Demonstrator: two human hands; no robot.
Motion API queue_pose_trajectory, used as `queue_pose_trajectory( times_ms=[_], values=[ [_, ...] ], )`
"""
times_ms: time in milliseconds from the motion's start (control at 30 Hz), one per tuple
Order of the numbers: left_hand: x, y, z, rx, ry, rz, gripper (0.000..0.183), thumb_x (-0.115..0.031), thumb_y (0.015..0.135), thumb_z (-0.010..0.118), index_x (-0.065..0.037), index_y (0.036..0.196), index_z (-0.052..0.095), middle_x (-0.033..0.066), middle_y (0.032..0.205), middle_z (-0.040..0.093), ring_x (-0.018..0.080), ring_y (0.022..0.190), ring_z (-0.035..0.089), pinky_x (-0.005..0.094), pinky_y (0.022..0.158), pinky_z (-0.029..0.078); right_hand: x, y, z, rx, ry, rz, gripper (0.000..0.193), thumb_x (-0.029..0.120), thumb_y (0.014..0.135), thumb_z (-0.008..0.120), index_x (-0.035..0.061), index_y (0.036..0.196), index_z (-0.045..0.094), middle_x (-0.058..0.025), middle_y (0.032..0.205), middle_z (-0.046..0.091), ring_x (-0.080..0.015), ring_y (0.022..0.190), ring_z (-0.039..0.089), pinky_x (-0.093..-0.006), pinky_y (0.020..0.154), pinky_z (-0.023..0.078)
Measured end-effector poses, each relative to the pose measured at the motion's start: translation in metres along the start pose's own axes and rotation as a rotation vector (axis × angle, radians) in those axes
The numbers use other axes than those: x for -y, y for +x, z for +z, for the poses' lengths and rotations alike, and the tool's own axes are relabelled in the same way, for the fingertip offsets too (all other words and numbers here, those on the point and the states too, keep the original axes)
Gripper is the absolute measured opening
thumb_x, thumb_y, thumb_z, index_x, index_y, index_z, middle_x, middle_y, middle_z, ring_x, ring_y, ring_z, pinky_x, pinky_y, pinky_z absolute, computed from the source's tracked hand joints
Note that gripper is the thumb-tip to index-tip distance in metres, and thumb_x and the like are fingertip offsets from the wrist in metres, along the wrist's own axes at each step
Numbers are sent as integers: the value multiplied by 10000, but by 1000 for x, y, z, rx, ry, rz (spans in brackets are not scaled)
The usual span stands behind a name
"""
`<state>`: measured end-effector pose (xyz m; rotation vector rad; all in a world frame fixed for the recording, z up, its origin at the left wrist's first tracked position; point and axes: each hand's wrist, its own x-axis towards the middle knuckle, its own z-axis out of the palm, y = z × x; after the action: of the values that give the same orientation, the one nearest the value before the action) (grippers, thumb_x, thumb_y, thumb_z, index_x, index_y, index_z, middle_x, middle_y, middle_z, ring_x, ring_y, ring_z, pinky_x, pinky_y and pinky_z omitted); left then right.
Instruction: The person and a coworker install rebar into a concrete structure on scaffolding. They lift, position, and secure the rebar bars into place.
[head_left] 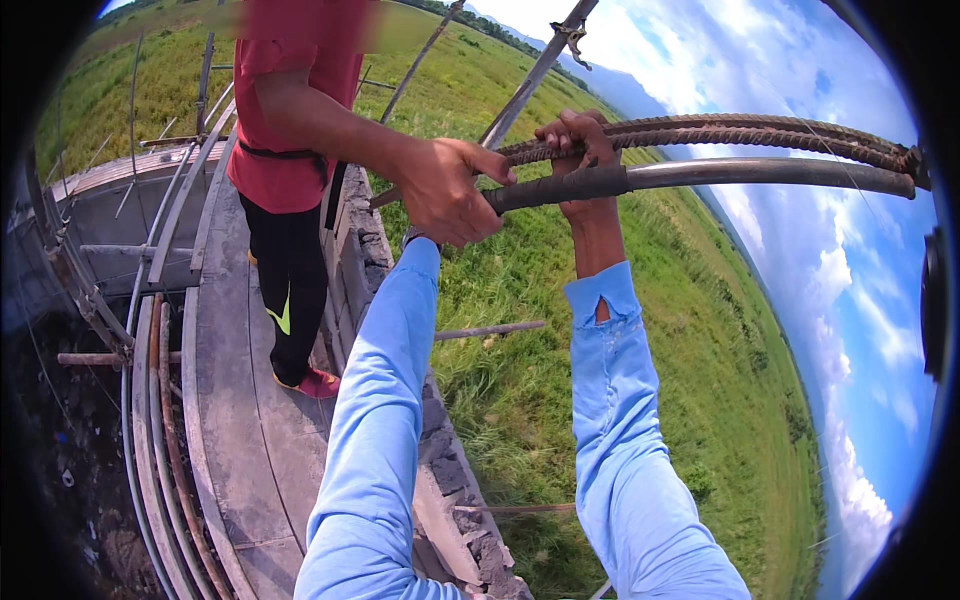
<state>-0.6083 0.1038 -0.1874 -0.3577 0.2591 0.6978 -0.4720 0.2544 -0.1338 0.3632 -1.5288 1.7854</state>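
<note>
My right hand (582,145) is closed around a pair of ribbed steel bars (740,130), with the fingers curled over them. A metal pipe (770,174) with a dark wrapped grip (565,187) crosses in front of that hand. Bars and pipe run side by side and come close together at the far right. My left sleeve (375,390) reaches up to a co-worker's hand (450,195), which is closed near the left end of the bars and pipe. My left hand is largely hidden there, and its fingers cannot be made out.
The co-worker (300,130), in a red shirt, stands on a plank walkway (240,440) to the left. A rough block wall (450,460) edges the walkway. Poles (150,400) line its left side over a dark drop. Grass (700,350) spreads below on the right.
</note>
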Motion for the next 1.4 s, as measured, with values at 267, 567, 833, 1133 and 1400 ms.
queue_pose_trajectory(
  times_ms=[267, 567, 833, 1133, 1400],
  values=[
    [1, 31, -49, 147, -265, -125, 364, -300, 791, 681, -89, 988, 459, 11, 881, 423, 148, 820, 521, 292, 748, 454, 54, -44, 7, -24, -211, 69, 506, 179, 893, 784, -42, 1289, 558, -161, 1089, 722, -263, 1100, 671, -421, 1033, 485],
    [54, 101, -95, 788, -1112, -158, 166, -109, 905, 637, -108, 1046, 550, -26, 718, 362, 101, 645, 444, 349, 552, 406, 432, -126, 21, -295, -758, -881, 431, 269, 998, 639, -25, 1305, 565, -181, 1120, 687, -265, 1055, 667, -413, 986, 529],
    [74, 134, -101, 959, -721, 226, 155, -89, 876, 732, -91, 784, 608, -25, 688, 520, 72, 656, 508, 288, 609, 468, 486, 4, 121, -374, -1046, -578, 566, 414, 944, 750, 13, 1315, 602, -135, 1025, 682, -217, 905, 650, -401, 838, 494],
    [83, 163, -77, 1358, -653, 642, 200, -72, 906, 662, -76, 706, 645, -8, 632, 537, 106, 632, 536, 264, 656, 459, 468, 39, 156, -450, -1372, -292, 266, 314, 1021, 604, 61, 1102, 601, -44, 719, 523, -159, 573, 528, -336, 486, 455],
    [81, 154, -56, 1726, -495, 81, 559, -16, 980, 552, -153, 1516, 479, 14, 679, 479, 126, 627, 520, 361, 717, 478, 477, 35, 131, -335, -1238, -320, 226, 308, 1030, 564, 90, 1062, 615, -21, 721, 514, -150, 588, 522, -342, 513, 427]
  ],
)
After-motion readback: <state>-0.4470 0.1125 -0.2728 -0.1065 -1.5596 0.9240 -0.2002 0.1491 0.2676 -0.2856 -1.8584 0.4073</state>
